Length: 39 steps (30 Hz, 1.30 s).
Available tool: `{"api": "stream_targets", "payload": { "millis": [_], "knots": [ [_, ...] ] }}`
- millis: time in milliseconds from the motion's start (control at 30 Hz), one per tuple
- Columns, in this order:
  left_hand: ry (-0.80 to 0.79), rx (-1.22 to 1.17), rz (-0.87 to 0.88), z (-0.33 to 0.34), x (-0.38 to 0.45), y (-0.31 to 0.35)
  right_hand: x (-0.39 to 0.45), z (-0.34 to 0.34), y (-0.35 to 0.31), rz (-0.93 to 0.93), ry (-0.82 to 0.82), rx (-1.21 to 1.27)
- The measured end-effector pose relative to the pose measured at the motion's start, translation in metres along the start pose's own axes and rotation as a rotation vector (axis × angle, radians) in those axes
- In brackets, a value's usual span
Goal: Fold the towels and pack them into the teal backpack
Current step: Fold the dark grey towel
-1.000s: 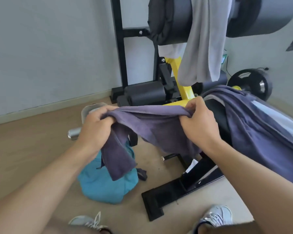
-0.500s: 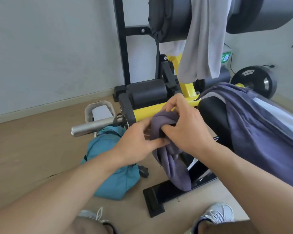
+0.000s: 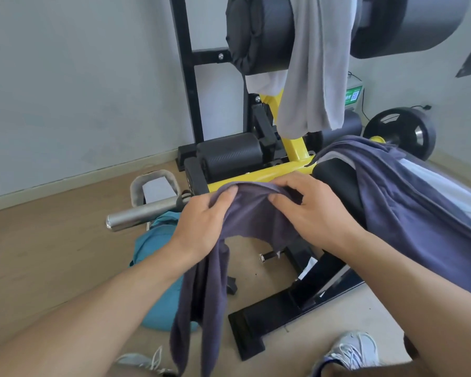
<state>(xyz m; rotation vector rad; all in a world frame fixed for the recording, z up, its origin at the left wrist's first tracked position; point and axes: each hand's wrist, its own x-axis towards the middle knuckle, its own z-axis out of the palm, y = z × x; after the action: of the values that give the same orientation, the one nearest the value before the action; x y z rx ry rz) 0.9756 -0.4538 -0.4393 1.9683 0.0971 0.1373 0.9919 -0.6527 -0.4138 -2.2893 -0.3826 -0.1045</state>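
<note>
A dark purple towel (image 3: 245,219) is stretched between my two hands in mid-air, its folded end hanging down past my left forearm. My left hand (image 3: 204,224) pinches its left top edge, my right hand (image 3: 307,210) grips the right top edge. The teal backpack (image 3: 161,246) lies on the floor below my left arm, partly hidden by arm and towel. A grey towel (image 3: 316,63) hangs over a black roller pad above. Another purple towel (image 3: 408,202) is draped over the bench seat on the right.
A yellow and black gym bench (image 3: 283,170) with a steel bar (image 3: 144,213) stands ahead, its black foot (image 3: 283,317) on the wooden floor. A weight plate (image 3: 403,131) rests at the back right. My shoes (image 3: 351,352) show at the bottom edge.
My hands came together half a second ago, folding the purple towel, and have now moved slightly apart again, holding the folded top edge spread while the rest hangs longer on the left.
</note>
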Motion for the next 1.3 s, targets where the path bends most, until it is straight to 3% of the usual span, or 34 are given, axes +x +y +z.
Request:
{"api": "stream_targets", "payload": {
  "millis": [167, 300, 500, 700, 867, 967, 1167, 1300],
  "knots": [
    [0.080, -0.027, -0.073, -0.007, 0.008, -0.009, 0.003, -0.002, 0.009, 0.055, 0.074, 0.009],
    [0.093, 0.016, -0.028, -0.008, 0.007, -0.009, 0.001, 0.004, 0.009, 0.068, -0.038, 0.035],
    [-0.121, -0.041, 0.063, -0.005, -0.003, -0.003, -0.006, 0.026, -0.001, -0.022, -0.126, 0.037],
    [-0.206, 0.050, 0.124, -0.014, 0.000, 0.001, -0.001, 0.020, 0.009, 0.018, -0.140, 0.219],
    [-0.284, 0.093, 0.190, -0.013, -0.001, 0.000, 0.000, 0.021, 0.019, -0.010, -0.343, 0.066],
    [-0.317, 0.107, 0.214, -0.013, -0.001, -0.001, 0.001, 0.024, 0.018, -0.022, -0.324, 0.054],
    [-0.215, 0.197, 0.159, -0.014, 0.008, -0.014, 0.006, 0.020, 0.021, 0.006, -0.141, 0.250],
    [-0.112, 0.200, 0.156, -0.018, 0.013, -0.022, 0.005, 0.016, 0.024, 0.015, -0.242, 0.269]
  ]
}}
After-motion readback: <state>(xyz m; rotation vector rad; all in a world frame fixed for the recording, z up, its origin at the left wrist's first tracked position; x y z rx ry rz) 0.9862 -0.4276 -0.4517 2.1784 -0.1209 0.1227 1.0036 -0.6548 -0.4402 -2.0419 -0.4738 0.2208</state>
